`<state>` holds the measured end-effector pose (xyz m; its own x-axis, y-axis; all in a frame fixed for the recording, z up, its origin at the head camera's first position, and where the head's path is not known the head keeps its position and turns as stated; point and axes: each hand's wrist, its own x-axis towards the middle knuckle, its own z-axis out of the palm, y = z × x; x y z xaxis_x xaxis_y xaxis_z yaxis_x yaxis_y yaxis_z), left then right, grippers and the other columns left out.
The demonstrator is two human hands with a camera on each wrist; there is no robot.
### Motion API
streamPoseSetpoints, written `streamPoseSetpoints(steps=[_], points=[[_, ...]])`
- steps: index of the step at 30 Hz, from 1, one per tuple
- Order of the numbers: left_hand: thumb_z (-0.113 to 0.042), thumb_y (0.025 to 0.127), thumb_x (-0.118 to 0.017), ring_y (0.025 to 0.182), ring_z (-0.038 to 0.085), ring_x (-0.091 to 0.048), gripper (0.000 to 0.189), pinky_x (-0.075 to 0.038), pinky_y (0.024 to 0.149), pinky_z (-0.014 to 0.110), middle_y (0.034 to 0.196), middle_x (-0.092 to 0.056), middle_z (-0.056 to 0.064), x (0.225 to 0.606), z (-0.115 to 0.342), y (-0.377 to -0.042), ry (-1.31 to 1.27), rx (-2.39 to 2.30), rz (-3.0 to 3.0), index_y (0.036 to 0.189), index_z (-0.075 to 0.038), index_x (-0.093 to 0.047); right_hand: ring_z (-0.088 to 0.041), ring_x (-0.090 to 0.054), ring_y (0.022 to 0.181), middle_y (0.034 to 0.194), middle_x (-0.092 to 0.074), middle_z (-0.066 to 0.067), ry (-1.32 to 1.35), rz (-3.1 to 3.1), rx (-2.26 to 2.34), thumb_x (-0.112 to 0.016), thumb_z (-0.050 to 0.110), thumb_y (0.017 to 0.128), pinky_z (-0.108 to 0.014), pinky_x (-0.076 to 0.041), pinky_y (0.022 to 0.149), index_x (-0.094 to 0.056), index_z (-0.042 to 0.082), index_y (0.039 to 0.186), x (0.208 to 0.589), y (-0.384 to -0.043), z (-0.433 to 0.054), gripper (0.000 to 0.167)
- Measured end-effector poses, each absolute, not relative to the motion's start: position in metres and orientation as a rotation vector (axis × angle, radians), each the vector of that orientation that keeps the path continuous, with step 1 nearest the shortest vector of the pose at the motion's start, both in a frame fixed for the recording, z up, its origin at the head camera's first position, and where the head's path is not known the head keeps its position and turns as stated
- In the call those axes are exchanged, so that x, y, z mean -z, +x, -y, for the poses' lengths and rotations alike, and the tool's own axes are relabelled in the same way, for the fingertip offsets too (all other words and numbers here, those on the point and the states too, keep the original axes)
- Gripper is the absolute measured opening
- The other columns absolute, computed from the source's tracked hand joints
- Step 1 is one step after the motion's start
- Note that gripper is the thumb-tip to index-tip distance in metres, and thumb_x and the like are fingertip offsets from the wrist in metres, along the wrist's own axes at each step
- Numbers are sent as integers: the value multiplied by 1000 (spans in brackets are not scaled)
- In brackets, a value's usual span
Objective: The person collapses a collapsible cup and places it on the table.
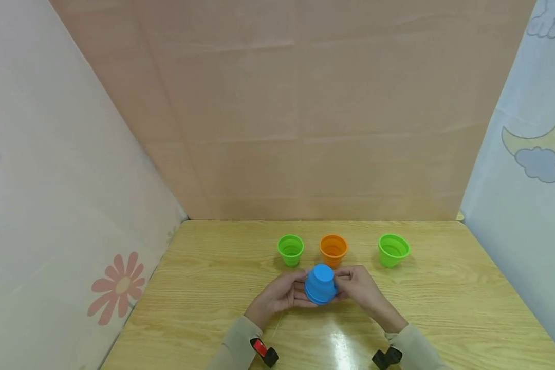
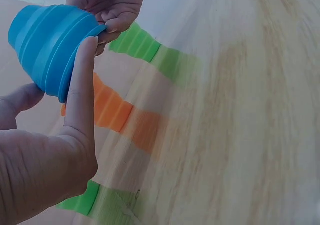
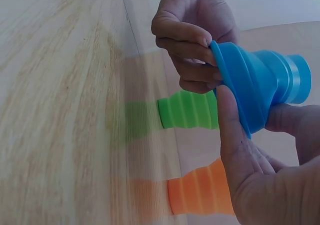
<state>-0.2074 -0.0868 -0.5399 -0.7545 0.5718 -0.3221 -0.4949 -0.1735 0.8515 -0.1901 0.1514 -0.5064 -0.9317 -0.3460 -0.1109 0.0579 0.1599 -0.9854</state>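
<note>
A blue collapsible cup (image 1: 321, 285), ribbed in rings, is held upside down above the table, its narrow base upward and tilted away. On its left side my left hand (image 1: 279, 294) grips it near the rim, with thumb and fingers on opposite sides of the wall. From the right, my right hand (image 1: 363, 290) pinches the rim area, thumb against the wall. In the left wrist view the blue cup (image 2: 55, 47) stands stretched out, its rings uneven. The right wrist view shows fingers of both hands at the wide rim; the cup's inside is hidden.
Behind the hands, a green cup (image 1: 290, 250), an orange cup (image 1: 333, 250) and a wider-looking green cup (image 1: 393, 250) stand upright in a row on the wooden table (image 1: 213, 267). A brown panel (image 1: 305, 128) closes the back; pale walls flank both sides.
</note>
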Motion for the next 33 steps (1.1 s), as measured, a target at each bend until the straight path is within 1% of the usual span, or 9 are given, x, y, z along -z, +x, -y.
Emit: streamPoseSetpoints(steps=[3,8,11,14,17,22,27,30,33], points=[[-23,109,-53,92,22,-81,43,-68,84,41,117,-77,24,541,83,-206,105,-1981,-1423,138,6,-63,-22,-78,79,107,-78,-24,-262,-2128,1828,-56,9,105,-39,-69,72,-65,-20,125,508,-190,-152,36],[-20,109,-53,93,22,-81,40,-68,85,39,119,-76,26,542,80,-204,139,-2005,-1464,136,7,-65,-20,-76,74,99,-78,-20,-200,-2128,1829,-53,11,108,-36,-69,69,-64,-21,124,510,-188,-154,37],[-19,111,-49,97,23,-80,41,-65,92,42,123,-75,24,539,81,-201,157,-2037,-1437,139,7,-62,-19,-75,72,92,-77,-14,-173,-2147,1839,-53,12,108,-38,-69,69,-67,-19,118,511,-190,-155,35],[-19,113,-44,103,24,-79,43,-60,101,47,127,-74,23,535,82,-200,194,-2055,-1384,143,9,-57,-18,-74,72,88,-76,-11,-172,-2160,1851,-53,12,108,-40,-69,70,-68,-18,115,511,-192,-157,34],[-18,112,-45,103,22,-79,44,-57,105,49,125,-75,19,533,83,-200,219,-2056,-1353,145,11,-55,-18,-74,72,88,-76,-10,-176,-2150,1866,-53,12,108,-40,-69,70,-67,-18,117,511,-192,-159,34],[-12,108,-51,98,20,-80,42,-63,97,43,119,-78,15,534,81,-199,201,-2066,-1353,142,12,-57,-18,-74,74,91,-76,-13,-179,-2137,1865,-53,11,108,-38,-69,70,-64,-20,122,511,-191,-160,36],[-10,106,-54,92,20,-79,39,-67,89,40,116,-77,19,538,77,-197,167,-2068,-1488,136,13,-61,-18,-76,73,92,-77,-13,-174,-2116,1860,-53,12,108,-36,-69,69,-65,-20,120,513,-191,-161,37],[-12,104,-59,85,19,-78,37,-68,84,40,111,-78,18,538,75,-196,121,-2066,-1638,133,11,-63,-19,-77,79,94,-76,-10,-226,-2005,1866,-50,13,108,-37,-69,76,-64,-19,117,514,-192,-163,36],[-13,101,-63,81,18,-76,39,-69,78,37,111,-78,20,538,74,-197,70,-2057,-1801,132,11,-63,-20,-77,93,107,-75,-9,-294,-1804,1898,-50,13,110,-38,-68,88,-58,-21,128,515,-192,-167,39]])
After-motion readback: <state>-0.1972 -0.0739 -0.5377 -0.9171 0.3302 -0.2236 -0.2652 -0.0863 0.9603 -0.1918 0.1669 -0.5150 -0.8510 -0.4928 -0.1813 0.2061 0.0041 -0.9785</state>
